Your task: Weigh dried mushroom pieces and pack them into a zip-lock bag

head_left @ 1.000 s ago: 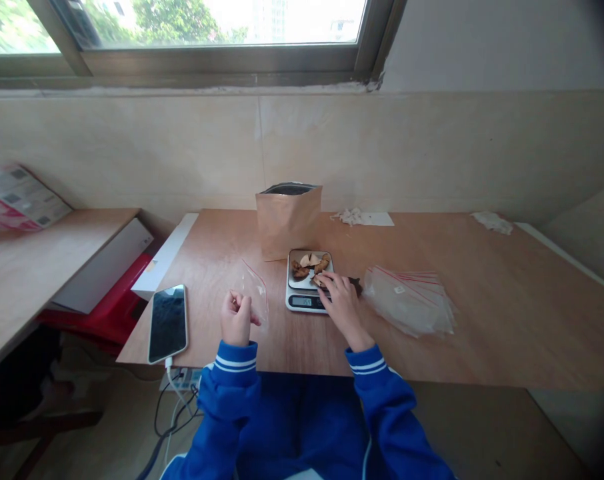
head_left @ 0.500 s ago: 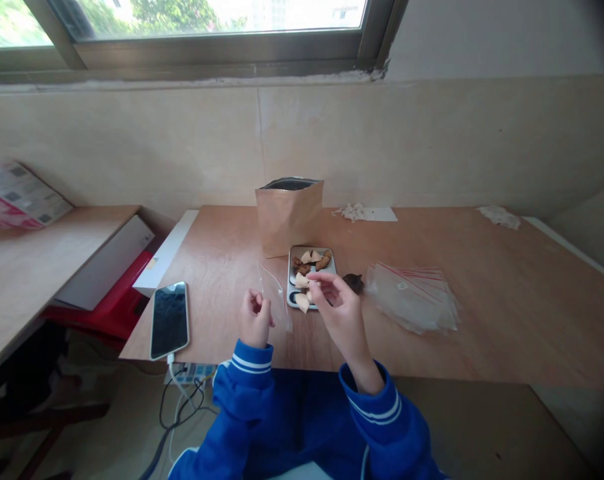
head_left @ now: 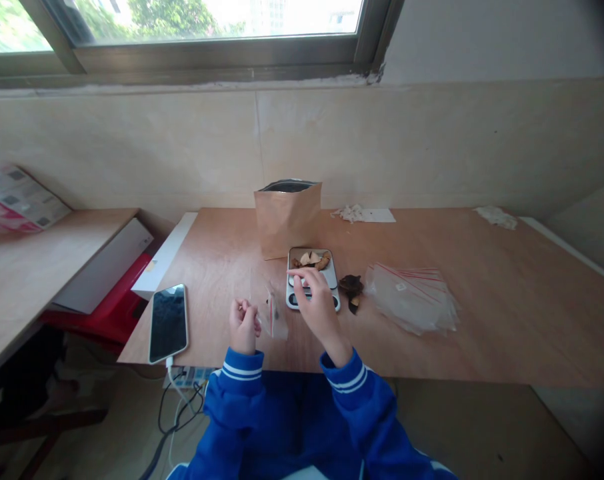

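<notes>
My left hand [head_left: 244, 325] is closed on the edge of a small clear zip bag [head_left: 276, 319] that holds pale pieces in its lower part. My right hand [head_left: 315, 301] hovers over the front of a small digital scale [head_left: 312, 287], fingers curled down onto the tray; whether they hold a piece is hidden. Brown and pale dried slices [head_left: 313, 259] lie on the far part of the scale's tray. A dark dried piece [head_left: 352, 287] rests on the table just right of the scale.
An open brown paper pouch [head_left: 288, 217] stands behind the scale. A stack of clear zip bags [head_left: 413, 298] lies to the right. A phone [head_left: 168, 322] on a cable lies at the left table edge. Crumpled tissues [head_left: 353, 213] lie near the wall.
My right hand lifted pale slices from the scale toward the bag, and now reaches back to the tray. The bag in my left hand now shows pieces inside.
</notes>
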Tool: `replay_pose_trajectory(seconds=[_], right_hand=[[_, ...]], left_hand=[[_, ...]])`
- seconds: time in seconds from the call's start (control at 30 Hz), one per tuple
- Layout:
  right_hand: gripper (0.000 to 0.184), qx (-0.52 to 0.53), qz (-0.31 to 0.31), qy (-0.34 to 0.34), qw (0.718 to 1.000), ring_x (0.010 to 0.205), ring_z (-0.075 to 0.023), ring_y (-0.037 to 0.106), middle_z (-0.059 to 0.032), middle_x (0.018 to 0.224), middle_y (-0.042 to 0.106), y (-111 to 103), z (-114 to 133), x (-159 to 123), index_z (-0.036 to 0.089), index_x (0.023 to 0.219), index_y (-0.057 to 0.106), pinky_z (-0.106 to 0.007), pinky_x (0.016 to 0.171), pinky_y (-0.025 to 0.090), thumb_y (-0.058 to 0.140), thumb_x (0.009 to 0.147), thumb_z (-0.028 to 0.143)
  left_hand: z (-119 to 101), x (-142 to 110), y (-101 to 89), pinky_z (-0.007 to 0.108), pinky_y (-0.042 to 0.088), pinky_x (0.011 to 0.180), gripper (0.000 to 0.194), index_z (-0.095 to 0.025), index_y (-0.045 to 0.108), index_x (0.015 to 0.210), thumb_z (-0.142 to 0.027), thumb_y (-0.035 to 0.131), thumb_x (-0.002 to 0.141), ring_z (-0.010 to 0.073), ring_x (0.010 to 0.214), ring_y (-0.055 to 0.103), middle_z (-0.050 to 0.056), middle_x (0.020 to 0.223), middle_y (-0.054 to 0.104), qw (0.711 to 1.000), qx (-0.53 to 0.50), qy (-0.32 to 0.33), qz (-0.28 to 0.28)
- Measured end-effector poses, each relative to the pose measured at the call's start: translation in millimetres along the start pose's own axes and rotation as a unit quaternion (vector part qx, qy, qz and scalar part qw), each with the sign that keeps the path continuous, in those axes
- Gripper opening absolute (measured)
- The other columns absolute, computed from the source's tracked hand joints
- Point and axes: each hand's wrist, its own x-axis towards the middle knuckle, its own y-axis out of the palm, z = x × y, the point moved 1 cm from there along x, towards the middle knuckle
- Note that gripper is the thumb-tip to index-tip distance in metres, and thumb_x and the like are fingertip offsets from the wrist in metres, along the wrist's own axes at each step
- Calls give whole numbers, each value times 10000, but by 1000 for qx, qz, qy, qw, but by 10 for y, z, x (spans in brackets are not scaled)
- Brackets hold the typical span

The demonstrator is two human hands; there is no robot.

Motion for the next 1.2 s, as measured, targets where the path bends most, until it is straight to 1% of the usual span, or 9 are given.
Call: replay_pose_trajectory(seconds=[0.13, 0.2, 0.33, 0.6, 0.7, 0.83, 0.9, 1.0, 1.2], right_hand=[[472, -176, 66, -55, 981, 1308, -286, 417, -120, 1414, 473, 68, -442, 104, 174, 1284, 582, -459, 1068, 382, 445, 842, 77], [567, -230, 97, -78, 965, 1377, -295, 335, -108, 1478, 408, 97, -622, 149, 188, 1349, 535, -488, 1095, 339, 449, 809, 38], [473, -272, 134, -111, 946, 1353, -300, 370, -106, 1366, 535, 99, -749, 253, 211, 1326, 550, -514, 1090, 291, 474, 875, 91], [178, -290, 175, -135, 931, 1067, -276, 577, -127, 1062, 677, 112, -657, 438, 177, 1076, 651, -446, 970, 335, 575, 916, 199], [179, -246, 140, -106, 953, 1028, -274, 595, -123, 1016, 691, 76, -563, 433, 161, 1062, 659, -424, 946, 362, 561, 934, 241], [257, -97, 41, -14, 994, 955, -250, 608, -102, 988, 690, -90, -207, 359, 164, 1072, 670, -373, 870, 431, 563, 929, 348], [285, 7, 78, 28, 997, 852, -207, 615, -65, 935, 691, -165, -10, 314, 168, 1099, 674, -313, 777, 462, 561, 917, 355], [330, 109, 196, 73, 972, 692, -149, 587, -15, 804, 680, -197, 165, 262, 158, 1168, 663, -249, 637, 443, 538, 910, 322], [313, 116, 282, 59, 951, 735, -138, 596, -31, 934, 711, -51, 174, 219, 190, 1140, 692, -236, 671, 445, 592, 844, 201]], left_hand=[[-11, -22, 34, 138, 253, 290, 443, -234, 289, 716, -419, 678, 613, 46, 300, 334, -127, 458, 389, 1000, -10, 3, 1], [-17, -43, 68, 135, 248, 291, 459, -232, 289, 712, -425, 693, 612, 40, 299, 329, -128, 463, 384, 1000, -12, 7, 5], [-35, -73, 122, 135, 235, 285, 454, -228, 298, 703, -436, 697, 636, 37, 294, 319, -128, 458, 366, 1000, -10, 23, 17], [-31, -91, 154, 143, 242, 291, 434, -218, 338, 698, -445, 707, 668, 36, 315, 339, -116, 491, 376, 999, 5, 37, 34], [-24, -103, 164, 148, 263, 307, 428, -212, 368, 691, -458, 717, 673, 34, 341, 347, -103, 513, 389, 998, 22, 51, 41], [-23, -121, 180, 150, 284, 343, 408, -202, 399, 685, -452, 722, 689, 31, 389, 358, -82, 563, 410, 996, 37, 65, 38], [-23, -125, 181, 155, 293, 355, 402, -201, 397, 678, -452, 710, 706, 35, 400, 357, -77, 569, 409, 995, 50, 71, 40], [-28, -124, 158, 162, 296, 370, 424, -202, 370, 646, -458, 698, 722, 41, 407, 357, -75, 561, 389, 993, 70, 89, 37], [-46, -126, 101, 166, 292, 375, 438, -208, 343, 620, -455, 691, 716, 43, 390, 345, -83, 513, 367, 992, 73, 93, 35]])
